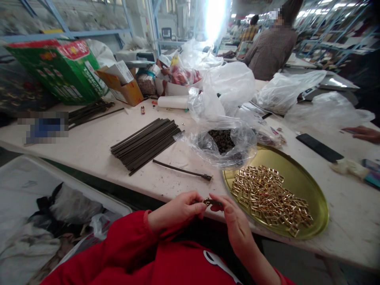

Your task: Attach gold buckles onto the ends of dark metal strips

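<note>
Just above my lap, my left hand (187, 208) pinches a small gold-coloured buckle (206, 201) between thumb and fingers. My right hand (234, 219) is closed on a dark strap (215, 202) that meets the buckle; the strap's other parts are hidden by my hands. On the table ahead lies a single dark strap (181, 170) with a buckle-like fitting at its right end. Beyond it is a neat bundle of dark strips (148, 142). To the right, a round gold tray (320, 211) bears a heap of gold rectangular buckles (270, 194).
An open clear plastic bag (204, 146) holds small dark pieces (221, 140). A dark phone-like slab (319, 147) lies right, near another person's hand (366, 133). A green box (59, 71) stands back left. Below the table's left edge sits a white bin (89, 184).
</note>
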A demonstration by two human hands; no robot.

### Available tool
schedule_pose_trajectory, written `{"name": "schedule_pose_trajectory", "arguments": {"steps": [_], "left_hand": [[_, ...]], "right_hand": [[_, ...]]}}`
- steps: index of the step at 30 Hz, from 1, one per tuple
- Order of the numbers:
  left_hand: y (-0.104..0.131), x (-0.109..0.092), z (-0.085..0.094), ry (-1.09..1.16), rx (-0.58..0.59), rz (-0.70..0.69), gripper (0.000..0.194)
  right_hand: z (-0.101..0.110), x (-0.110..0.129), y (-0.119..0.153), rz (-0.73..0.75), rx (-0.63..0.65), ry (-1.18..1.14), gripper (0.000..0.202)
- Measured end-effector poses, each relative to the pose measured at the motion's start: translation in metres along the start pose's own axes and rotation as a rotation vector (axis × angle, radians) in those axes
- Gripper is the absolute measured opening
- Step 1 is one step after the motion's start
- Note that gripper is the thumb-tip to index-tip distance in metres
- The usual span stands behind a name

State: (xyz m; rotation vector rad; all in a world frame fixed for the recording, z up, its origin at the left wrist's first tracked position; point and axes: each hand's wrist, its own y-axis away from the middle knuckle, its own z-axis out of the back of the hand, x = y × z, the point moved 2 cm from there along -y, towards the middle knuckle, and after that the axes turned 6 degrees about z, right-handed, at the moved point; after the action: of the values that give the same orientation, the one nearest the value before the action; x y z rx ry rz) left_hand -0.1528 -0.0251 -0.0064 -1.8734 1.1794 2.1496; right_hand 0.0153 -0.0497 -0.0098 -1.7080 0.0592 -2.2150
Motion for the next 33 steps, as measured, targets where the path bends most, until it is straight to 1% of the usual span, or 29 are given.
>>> {"name": "schedule_pose_trajectory", "arguments": {"steps": [2, 5, 7, 10, 15, 21, 25, 27, 29, 31, 33], "left_hand": [[0.001, 0.000, 0.001, 0.036, 0.027, 0.008, 0.024], [0.001, 0.001, 0.001, 0.003, 0.013, 0.028, 0.025], [0.001, 0.001, 0.001, -0.055, -0.014, 0.046, 0.028], [0.001, 0.001, 0.000, -0.127, -0.060, 0.069, 0.026], [0.002, -0.002, -0.002, -0.200, -0.077, 0.068, 0.024], [0.001, -0.003, -0.004, -0.273, -0.097, 0.064, 0.022], [0.001, -0.003, -0.005, -0.302, -0.065, 0.049, 0.022], [0.001, -0.003, -0.005, -0.308, -0.067, 0.039, 0.026], [0.001, -0.003, -0.006, -0.312, -0.087, 0.017, 0.030], [0.000, -0.004, -0.007, -0.325, -0.115, -0.007, 0.028], [0.000, -0.006, -0.009, -0.340, -0.147, -0.024, 0.024]], "right_hand": [[0.004, -0.002, -0.002, -0.136, 0.021, -0.143, 0.040], [0.004, -0.005, -0.006, -0.294, 0.069, -0.321, 0.030], [0.000, -0.007, -0.008, -0.343, 0.088, -0.432, 0.023], [-0.006, -0.012, -0.009, -0.391, 0.070, -0.541, 0.020], [-0.010, -0.016, -0.009, -0.461, 0.042, -0.549, 0.021], [-0.003, -0.008, -0.010, -0.525, 0.043, -0.523, 0.029], [-0.002, -0.010, -0.009, -0.546, 0.030, -0.529, 0.028], [-0.004, -0.014, -0.008, -0.510, -0.016, -0.483, 0.028], [-0.005, -0.017, -0.007, -0.441, -0.089, -0.416, 0.029], [-0.008, -0.019, -0.006, -0.385, -0.165, -0.381, 0.030], [-0.010, -0.020, -0.005, -0.360, -0.229, -0.382, 0.029]]}}
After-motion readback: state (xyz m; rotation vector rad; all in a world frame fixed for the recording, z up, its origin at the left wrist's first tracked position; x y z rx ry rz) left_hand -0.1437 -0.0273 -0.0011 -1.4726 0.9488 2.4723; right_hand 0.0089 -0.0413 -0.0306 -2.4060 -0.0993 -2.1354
